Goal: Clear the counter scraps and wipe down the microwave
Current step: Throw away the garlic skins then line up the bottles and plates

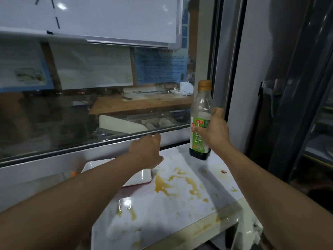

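Both hands were out over the surface [180,210]. Right hand [215,131] had its fingers curled round a sauce bottle [201,123], upright and seemingly lifted just off the surface at the back right corner. Left hand [146,150] hovered relaxed, holding nothing, above a white tray [142,177]. Brown spills [173,184] lay across the middle (microwave not in view). Judged: still clearing items; next, set the bottle aside, then lift the tray.

Single head cam, wide-angle, worn at head height. Faces fwd and down onto the bench [180,204], close range. Window [90,114] fills 10–12 o'clock; both forearms enter from 6 o'clock. No 2nd view.
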`<state>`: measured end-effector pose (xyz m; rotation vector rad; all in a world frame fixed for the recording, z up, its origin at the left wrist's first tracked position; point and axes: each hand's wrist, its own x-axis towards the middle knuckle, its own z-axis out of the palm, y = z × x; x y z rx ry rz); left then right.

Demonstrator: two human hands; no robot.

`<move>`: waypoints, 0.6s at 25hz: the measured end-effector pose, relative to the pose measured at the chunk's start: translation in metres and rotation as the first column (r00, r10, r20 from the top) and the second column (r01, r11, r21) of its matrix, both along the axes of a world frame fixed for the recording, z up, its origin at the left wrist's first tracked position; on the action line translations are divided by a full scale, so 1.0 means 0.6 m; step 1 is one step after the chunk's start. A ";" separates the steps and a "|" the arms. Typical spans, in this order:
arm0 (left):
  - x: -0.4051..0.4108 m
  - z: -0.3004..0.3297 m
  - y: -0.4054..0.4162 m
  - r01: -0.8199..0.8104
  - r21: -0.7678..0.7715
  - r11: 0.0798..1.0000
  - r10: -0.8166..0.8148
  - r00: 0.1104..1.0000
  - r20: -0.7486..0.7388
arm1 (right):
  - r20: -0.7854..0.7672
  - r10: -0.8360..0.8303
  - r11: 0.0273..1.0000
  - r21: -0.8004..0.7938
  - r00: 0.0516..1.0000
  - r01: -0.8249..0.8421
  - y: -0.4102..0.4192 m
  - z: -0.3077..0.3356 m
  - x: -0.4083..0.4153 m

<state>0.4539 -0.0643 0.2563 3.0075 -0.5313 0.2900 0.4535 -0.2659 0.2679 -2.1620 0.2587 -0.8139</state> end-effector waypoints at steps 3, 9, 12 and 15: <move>-0.027 0.017 0.040 -0.025 -0.029 0.999 0.025 1.000 0.005 | 0.057 0.054 0.999 -0.005 0.997 -0.054 0.049 0.041 -0.030; -0.096 0.040 0.160 -0.085 -0.069 0.994 0.087 0.996 0.023 | 0.031 0.200 0.980 -0.025 0.979 -0.199 0.189 0.077 -0.092; -0.133 0.036 0.251 -0.137 -0.087 0.987 0.137 0.991 0.003 | 0.009 0.266 0.964 -0.025 0.964 -0.266 0.271 0.082 -0.118; -0.163 0.029 0.341 -0.203 -0.101 0.974 0.202 0.979 -0.018 | -0.027 0.327 0.945 0.006 0.945 -0.327 0.354 0.076 -0.139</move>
